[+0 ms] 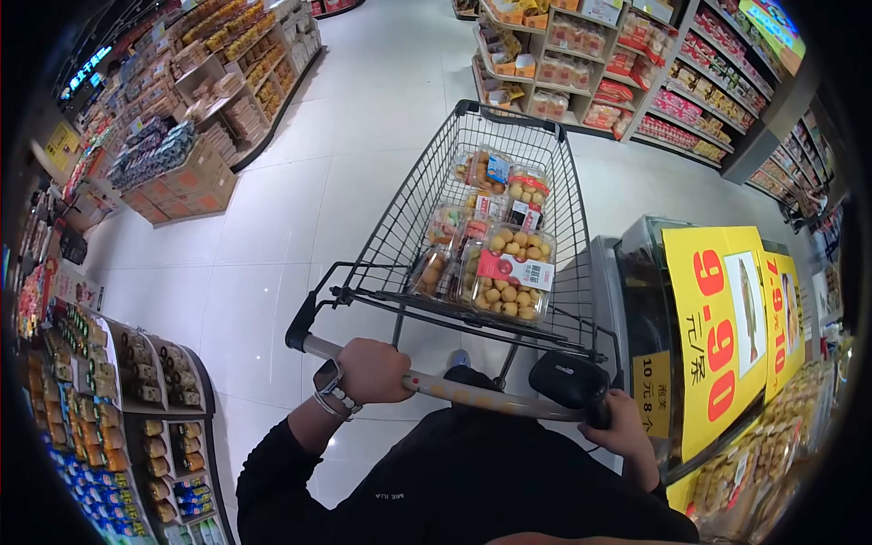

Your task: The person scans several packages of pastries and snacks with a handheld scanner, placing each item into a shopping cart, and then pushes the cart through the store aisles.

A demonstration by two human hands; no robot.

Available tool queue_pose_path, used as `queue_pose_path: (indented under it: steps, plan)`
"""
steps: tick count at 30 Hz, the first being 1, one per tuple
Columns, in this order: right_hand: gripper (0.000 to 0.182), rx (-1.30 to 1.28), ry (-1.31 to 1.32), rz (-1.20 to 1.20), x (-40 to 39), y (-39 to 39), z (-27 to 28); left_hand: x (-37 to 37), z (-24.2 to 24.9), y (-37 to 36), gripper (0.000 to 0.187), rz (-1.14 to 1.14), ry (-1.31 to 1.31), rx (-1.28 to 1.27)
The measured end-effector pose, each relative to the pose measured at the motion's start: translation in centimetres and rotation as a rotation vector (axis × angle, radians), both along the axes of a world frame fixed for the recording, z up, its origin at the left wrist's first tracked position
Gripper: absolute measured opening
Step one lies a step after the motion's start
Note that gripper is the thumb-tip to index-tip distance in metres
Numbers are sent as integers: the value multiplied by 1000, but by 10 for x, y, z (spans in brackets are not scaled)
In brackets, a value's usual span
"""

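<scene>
A wire shopping cart (386, 222) stands in front of me, holding several clear plastic boxes of round, tan fruit (514, 272) and other packed food. Wrapped around the left part of the cart's handle (490, 396) is my left hand (373, 371), with a watch and a beaded bracelet at its wrist. At the handle's right end, my right hand (625, 427) closes on the black corner grip; some of its fingers are hidden. A black zip case (569, 378) rests over the handle just beside that hand.
Close on the right is a display case with yellow price signs (718, 327). Stocked shelves (581, 64) stand ahead to the right. Stacked cartons (182, 186) and a jar shelf (168, 427) line the left. Pale tiled floor (372, 100) runs ahead between the shelves.
</scene>
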State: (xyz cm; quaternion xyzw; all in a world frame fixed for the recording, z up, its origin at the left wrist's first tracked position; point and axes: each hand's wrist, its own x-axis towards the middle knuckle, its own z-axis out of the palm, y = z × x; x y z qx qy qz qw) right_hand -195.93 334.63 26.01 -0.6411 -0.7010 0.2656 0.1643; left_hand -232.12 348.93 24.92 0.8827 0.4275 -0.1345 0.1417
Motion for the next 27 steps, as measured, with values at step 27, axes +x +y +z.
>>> queue_pose_path:
  steps: [27]
  plan:
    - [40,311,-126,-407,16,354,-3,94,2,439,31,-325,-8,151]
